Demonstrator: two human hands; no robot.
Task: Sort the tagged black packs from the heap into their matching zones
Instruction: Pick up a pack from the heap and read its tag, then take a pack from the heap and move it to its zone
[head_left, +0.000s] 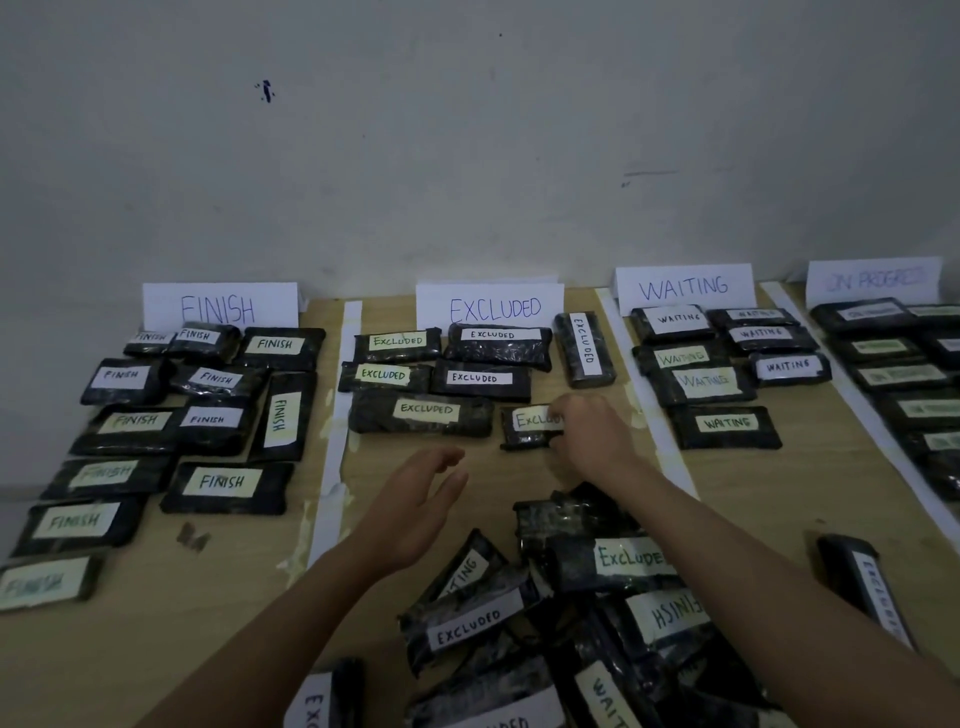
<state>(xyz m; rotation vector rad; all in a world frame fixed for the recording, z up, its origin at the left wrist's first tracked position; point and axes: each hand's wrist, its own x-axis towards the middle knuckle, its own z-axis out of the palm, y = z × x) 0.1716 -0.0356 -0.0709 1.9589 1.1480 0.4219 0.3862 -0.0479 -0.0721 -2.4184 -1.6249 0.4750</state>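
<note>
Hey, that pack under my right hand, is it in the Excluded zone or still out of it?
In. The pack lies flat on the table below the EXCLUDED sign, between the white strips, with the right hand holding its right end.

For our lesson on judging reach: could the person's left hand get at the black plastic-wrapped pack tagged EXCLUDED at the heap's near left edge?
Probably yes. The left hand hovers open and empty just above that EXCLUDED pack, which lies on top of the heap, tag up, nothing covering it.

From my feed I see a plain whitish wall (467, 130) behind, scuffed, with a small dark mark (267, 91) at upper left. Below it runs a light wooden tabletop (156, 623), meeting the wall. The light is dim and even.
</note>
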